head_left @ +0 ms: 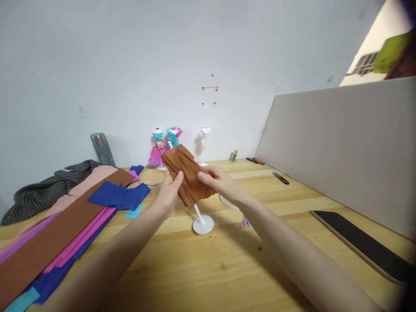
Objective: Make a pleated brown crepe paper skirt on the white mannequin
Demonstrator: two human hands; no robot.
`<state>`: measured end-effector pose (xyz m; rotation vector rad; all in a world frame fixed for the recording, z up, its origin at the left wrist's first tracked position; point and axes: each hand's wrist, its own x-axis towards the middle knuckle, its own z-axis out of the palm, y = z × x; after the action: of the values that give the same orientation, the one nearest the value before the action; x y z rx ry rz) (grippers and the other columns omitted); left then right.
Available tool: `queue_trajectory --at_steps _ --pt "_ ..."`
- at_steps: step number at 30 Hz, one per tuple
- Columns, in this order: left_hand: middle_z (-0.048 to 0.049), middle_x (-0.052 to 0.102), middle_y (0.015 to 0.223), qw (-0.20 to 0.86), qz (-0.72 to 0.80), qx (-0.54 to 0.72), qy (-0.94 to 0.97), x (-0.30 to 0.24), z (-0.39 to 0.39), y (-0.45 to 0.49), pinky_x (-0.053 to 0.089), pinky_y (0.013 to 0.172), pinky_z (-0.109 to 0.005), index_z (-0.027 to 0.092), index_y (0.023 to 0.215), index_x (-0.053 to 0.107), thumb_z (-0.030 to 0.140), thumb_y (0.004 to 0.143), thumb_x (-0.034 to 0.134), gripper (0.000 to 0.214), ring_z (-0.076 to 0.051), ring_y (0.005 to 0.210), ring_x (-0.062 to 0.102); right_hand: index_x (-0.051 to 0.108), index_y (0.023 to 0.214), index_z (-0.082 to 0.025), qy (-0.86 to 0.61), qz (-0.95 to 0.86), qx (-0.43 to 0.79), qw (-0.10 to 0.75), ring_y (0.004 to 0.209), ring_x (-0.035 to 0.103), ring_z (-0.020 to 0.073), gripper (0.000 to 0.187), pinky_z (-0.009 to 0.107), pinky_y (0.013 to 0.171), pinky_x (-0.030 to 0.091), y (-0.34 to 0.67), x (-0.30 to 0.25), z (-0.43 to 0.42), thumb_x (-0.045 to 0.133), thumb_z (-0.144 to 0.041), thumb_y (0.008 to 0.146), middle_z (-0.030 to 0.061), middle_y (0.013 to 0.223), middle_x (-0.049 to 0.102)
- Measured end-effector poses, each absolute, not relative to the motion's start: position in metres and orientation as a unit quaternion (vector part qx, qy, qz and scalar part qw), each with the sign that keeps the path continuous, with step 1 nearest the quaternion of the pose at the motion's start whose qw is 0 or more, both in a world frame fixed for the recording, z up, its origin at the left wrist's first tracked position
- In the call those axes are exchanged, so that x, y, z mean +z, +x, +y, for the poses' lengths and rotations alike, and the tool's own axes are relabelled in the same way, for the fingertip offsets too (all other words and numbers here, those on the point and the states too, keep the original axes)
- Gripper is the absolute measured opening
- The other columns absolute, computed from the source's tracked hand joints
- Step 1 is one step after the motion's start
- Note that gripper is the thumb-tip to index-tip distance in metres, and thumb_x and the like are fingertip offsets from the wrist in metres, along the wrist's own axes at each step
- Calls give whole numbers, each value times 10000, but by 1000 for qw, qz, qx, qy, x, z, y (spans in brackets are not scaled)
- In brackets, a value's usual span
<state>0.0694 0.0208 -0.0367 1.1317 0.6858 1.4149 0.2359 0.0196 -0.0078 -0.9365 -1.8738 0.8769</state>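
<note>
My left hand (169, 195) and my right hand (219, 182) are both closed on a piece of brown crepe paper (185, 173), thumbs on the near side. Folds run along the paper, and it leans over to the left. Behind and below it a white stand (202, 224) with a round base and a thin pole rests on the table; the paper hides whatever tops the pole. Farther back, two small dress forms wear crepe paper: a blue-and-pink one (157, 145) and a mostly blue one (173, 138). A bare white dress form (204, 141) stands to their right.
Crepe paper strips, including a long brown one (61, 223) and a blue piece (119, 196), cover the left side. A striped cloth (48, 193) and a bottle (102, 149) lie beyond. Scissors (281, 178), a dark flat slab (360, 245) and a pale partition (344, 151) are right.
</note>
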Motion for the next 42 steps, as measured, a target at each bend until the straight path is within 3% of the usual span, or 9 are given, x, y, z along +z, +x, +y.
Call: queue_trajectory --at_steps 6,11,17,22,26,30,33,37,42 --pt "-106 598 1307 597 318 617 402 -33 22 73 376 1091 -383 135 1105 595 246 921 481 244 -225 1263 504 570 727 -154 -391 -692 411 446 565 447 132 553 264 531 335 240 -13 29 444 -689 785 10 632 514" --pt "-132 585 1316 611 312 611 394 -31 20 73 388 1082 -408 119 1135 575 254 928 471 269 -240 1247 520 575 784 -144 -378 -719 440 382 582 470 115 357 245 541 366 234 -20 30 687 -467 679 1 672 533" --pt "-130 645 1230 641 271 606 385 -31 16 76 431 1043 -404 119 1143 577 274 938 447 288 -237 1180 577 619 824 -147 -389 -728 424 373 641 543 146 256 251 571 423 231 -28 33 700 -337 673 11 692 599" --pt "-134 680 1162 648 282 619 344 -28 16 77 450 1019 -413 124 1157 587 336 948 409 346 -247 1150 598 611 849 -139 -380 -759 404 341 610 526 132 249 241 558 406 232 -29 35 678 -316 687 -3 680 592" --pt "-120 660 1205 649 234 617 378 -30 17 75 422 1042 -428 156 1188 579 430 902 492 406 -259 1179 575 596 857 -146 -396 -781 346 337 649 535 142 214 243 580 396 229 -29 34 647 -281 698 -3 708 596" --pt "-122 629 1257 616 227 604 452 -37 20 73 375 1078 -429 148 1162 589 365 791 679 440 -277 1239 522 547 801 -159 -411 -815 263 313 621 509 132 130 235 557 359 223 -22 24 605 -234 711 -16 676 564" --pt "-119 605 1294 613 259 605 438 -40 20 75 348 1099 -426 152 1161 593 366 799 667 427 -269 1281 480 516 761 -168 -431 -828 212 289 608 491 131 102 237 546 336 219 -17 16 591 -205 703 -13 675 556" --pt "-109 569 1340 624 273 615 397 -38 18 77 340 1114 -395 159 1201 572 358 861 583 394 -236 1295 469 532 717 -172 -431 -832 221 272 570 477 135 149 248 533 326 222 -16 15 594 -305 744 -7 637 558" --pt "-110 570 1339 642 281 594 395 -36 14 78 378 1091 -401 163 1178 579 331 895 530 333 -244 1267 502 596 755 -163 -425 -811 204 346 620 490 156 323 260 569 338 227 -20 22 521 -469 822 15 658 578"
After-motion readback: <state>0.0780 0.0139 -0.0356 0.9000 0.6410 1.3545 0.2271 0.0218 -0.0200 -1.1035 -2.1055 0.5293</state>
